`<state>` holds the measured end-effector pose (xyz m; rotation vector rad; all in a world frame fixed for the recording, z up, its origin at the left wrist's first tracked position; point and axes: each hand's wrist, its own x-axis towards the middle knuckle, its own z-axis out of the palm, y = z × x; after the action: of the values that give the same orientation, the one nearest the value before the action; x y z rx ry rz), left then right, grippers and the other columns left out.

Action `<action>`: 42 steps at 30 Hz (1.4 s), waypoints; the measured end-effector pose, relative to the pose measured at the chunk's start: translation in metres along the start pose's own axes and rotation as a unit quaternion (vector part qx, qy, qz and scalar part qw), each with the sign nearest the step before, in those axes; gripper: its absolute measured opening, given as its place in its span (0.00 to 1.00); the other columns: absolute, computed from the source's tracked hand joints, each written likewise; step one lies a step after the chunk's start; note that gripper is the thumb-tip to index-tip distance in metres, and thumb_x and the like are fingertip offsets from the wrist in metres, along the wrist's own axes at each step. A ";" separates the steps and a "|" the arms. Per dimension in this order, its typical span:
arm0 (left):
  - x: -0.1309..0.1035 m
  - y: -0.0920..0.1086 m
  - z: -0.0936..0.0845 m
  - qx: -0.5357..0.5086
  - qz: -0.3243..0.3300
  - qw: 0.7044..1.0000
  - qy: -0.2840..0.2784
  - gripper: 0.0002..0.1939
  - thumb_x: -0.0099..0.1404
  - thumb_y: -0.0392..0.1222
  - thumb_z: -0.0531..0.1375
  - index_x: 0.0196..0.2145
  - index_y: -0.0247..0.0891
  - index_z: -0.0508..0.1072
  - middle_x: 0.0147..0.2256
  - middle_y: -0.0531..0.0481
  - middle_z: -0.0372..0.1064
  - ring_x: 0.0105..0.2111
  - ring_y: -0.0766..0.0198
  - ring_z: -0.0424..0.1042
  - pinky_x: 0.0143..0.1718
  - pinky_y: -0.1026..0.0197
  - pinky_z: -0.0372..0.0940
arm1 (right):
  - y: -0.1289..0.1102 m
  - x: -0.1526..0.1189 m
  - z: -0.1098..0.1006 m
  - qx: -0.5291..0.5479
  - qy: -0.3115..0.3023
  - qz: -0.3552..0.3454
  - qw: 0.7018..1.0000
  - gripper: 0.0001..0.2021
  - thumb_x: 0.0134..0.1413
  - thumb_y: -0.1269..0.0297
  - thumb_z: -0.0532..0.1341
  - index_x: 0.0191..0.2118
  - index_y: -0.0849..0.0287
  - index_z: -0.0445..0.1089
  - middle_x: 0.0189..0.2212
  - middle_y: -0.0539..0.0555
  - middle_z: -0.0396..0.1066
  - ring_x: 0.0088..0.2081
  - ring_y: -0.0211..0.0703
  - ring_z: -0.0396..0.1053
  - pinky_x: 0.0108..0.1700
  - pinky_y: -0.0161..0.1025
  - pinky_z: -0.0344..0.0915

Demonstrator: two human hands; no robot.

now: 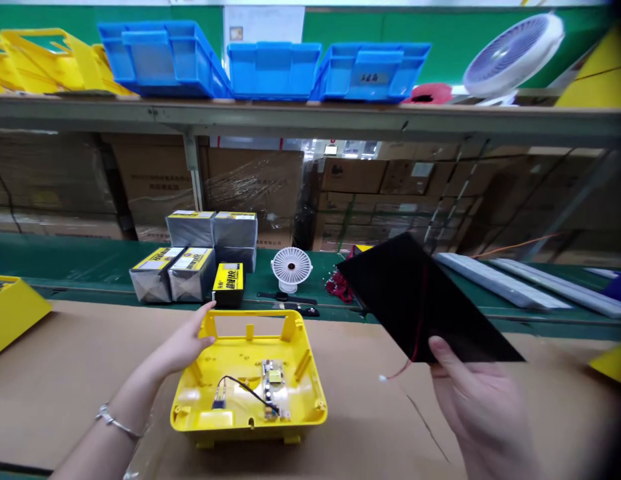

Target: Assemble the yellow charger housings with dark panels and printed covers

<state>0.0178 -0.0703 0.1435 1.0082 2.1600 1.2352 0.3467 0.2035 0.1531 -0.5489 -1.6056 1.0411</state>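
Observation:
My left hand [186, 343] grips the left wall of a yellow plastic housing [313, 373], its thumb over the rim and a finger stretched along the far corner. Inside the open housing lie a small circuit board [274, 387] and a black cable [243, 385] leading to a small dark part [219, 403]. My right hand [475, 400] holds a thin black flat panel [405, 293], raised and tilted to the right of the housing, thumb on its near face. A thin red wire [419, 320] runs down the panel and ends in a white connector [383, 378].
Wrapped boxes [193, 270] and a black-and-yellow box [229, 283] stand behind the housing. Beside them are a small white fan [291, 267] and a bundle of red wires [339, 285]. Yellow parts [15, 313] sit at the left. Blue bins [275, 70] line the shelf above.

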 end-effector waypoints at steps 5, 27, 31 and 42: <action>0.007 0.016 0.037 -0.233 0.056 0.968 -0.070 0.28 0.56 0.37 0.54 0.55 0.44 0.58 0.54 0.44 0.61 0.49 0.54 0.66 0.49 0.52 0.63 | -0.038 0.011 0.034 -0.026 -0.169 0.115 0.979 0.18 0.46 0.56 0.65 0.42 0.59 0.72 0.45 0.58 0.73 0.48 0.55 0.69 0.52 0.50 0.65; 0.011 0.038 0.085 -0.123 0.183 0.968 0.117 0.10 0.63 0.41 0.51 0.38 0.38 0.70 0.38 0.49 0.71 0.38 0.61 0.69 0.41 0.60 0.61 | -0.009 0.039 0.071 -0.318 -0.436 0.038 0.841 0.12 0.52 0.63 0.55 0.34 0.57 0.75 0.34 0.53 0.76 0.35 0.48 0.72 0.37 0.40 0.66; 0.006 0.046 0.088 -0.054 0.165 0.976 0.135 0.10 0.63 0.40 0.50 0.38 0.38 0.70 0.37 0.49 0.71 0.37 0.60 0.69 0.39 0.61 0.61 | -0.021 0.026 0.080 -0.315 -0.272 -0.090 0.905 0.24 0.54 0.61 0.56 0.57 0.59 0.59 0.47 0.58 0.69 0.41 0.46 0.69 0.40 0.42 0.67; 0.011 0.042 0.107 -0.019 0.150 0.980 0.127 0.13 0.59 0.38 0.50 0.40 0.41 0.70 0.40 0.51 0.71 0.43 0.59 0.69 0.48 0.57 0.61 | -0.019 -0.006 0.125 -0.505 -0.435 -0.285 0.688 0.31 0.51 0.77 0.51 0.62 0.61 0.46 0.42 0.60 0.69 0.42 0.48 0.66 0.41 0.42 0.62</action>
<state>0.1000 0.0094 0.1265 1.2552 2.2177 1.6172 0.2342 0.1466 0.1629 -0.1497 -2.9475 -0.2805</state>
